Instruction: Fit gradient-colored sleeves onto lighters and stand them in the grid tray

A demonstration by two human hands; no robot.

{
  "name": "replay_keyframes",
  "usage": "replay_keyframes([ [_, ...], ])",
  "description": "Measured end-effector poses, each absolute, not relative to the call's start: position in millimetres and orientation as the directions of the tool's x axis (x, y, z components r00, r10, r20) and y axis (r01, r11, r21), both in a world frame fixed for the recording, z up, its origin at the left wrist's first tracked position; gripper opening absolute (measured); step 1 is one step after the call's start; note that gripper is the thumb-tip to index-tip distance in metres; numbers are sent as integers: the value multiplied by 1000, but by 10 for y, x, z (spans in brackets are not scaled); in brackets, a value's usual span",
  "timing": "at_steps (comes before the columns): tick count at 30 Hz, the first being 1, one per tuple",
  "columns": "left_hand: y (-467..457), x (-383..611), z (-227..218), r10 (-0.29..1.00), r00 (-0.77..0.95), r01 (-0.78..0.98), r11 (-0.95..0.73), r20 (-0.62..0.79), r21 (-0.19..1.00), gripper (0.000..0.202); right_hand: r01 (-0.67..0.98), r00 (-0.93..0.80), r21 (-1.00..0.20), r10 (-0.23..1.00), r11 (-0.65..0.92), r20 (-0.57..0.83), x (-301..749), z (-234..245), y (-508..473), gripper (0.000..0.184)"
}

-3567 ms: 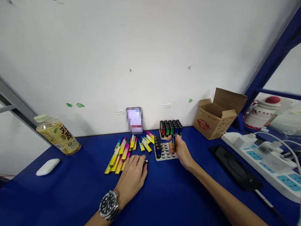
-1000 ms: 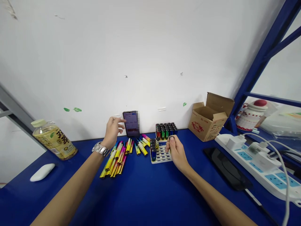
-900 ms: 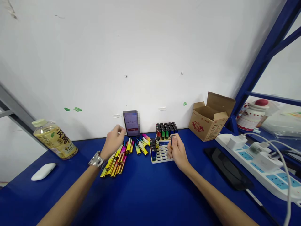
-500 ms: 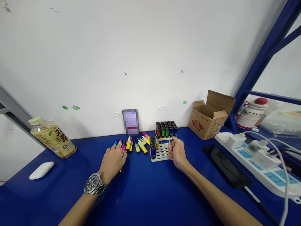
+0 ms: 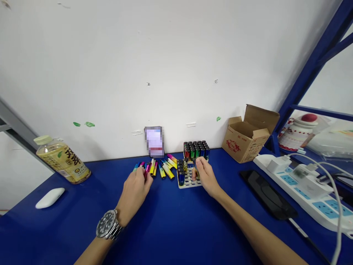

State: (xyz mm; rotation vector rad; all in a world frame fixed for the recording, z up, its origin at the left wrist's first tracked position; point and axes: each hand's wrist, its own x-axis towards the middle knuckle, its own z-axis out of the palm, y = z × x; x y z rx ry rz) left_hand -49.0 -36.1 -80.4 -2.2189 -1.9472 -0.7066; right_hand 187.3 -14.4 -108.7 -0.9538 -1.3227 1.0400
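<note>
My left hand [image 5: 135, 187], with a watch on the wrist, is closed at the fingertips around a pink lighter [image 5: 147, 170] at the near edge of a loose heap. Several lighters in blue, yellow and pink gradients [image 5: 167, 170] lie beside it. My right hand [image 5: 205, 176] grips a dark blue and yellow lighter [image 5: 196, 168] over a white tray with holes [image 5: 188, 182]; whether its lower end sits in a hole is hidden. Several lighters [image 5: 181, 176] stand upright along the tray's left side. Behind, another group of upright lighters [image 5: 196, 150] is packed in rows.
A phone-like screen [image 5: 154, 141] leans on the wall. An open cardboard box [image 5: 242, 141], a black phone [image 5: 267, 194] and a power strip [image 5: 300, 191] are at right. A drink bottle [image 5: 63, 162] and a white oval object [image 5: 50, 198] are at left.
My right hand has moved slightly left over the tray, and its lighter now shows in front of the fingers. My left hand has drawn back a little, with the pink lighter between its fingertips.
</note>
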Motion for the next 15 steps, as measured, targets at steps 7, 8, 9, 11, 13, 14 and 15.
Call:
replay_keyframes([
  [7,-575,-172,-992,956,212,539,-286,201,792,14,387,17,-775,837,499,547,1942,-1153,-95,31],
  [8,-587,-146,-1040,958,228,474,-265,174,839,14,388,12,-777,841,495,541,1946,-1165,-92,30],
  [9,-593,-126,-1084,959,240,417,-243,152,876,14,392,8,-777,843,492,538,1947,-1175,-90,29],
  [11,-596,-99,-1148,963,242,337,-197,117,921,13,417,-10,-755,833,507,554,1943,-1181,-92,27],
  [13,-597,-83,-1170,970,228,297,-150,83,943,11,450,-37,-713,809,538,587,1933,-1168,-98,26],
  [14,-600,-78,-1166,975,214,286,-125,64,950,11,467,-53,-689,795,554,604,1928,-1155,-102,26],
  [15,-605,-74,-1154,979,200,277,-102,46,955,12,484,-70,-666,784,567,617,1925,-1141,-105,27],
])
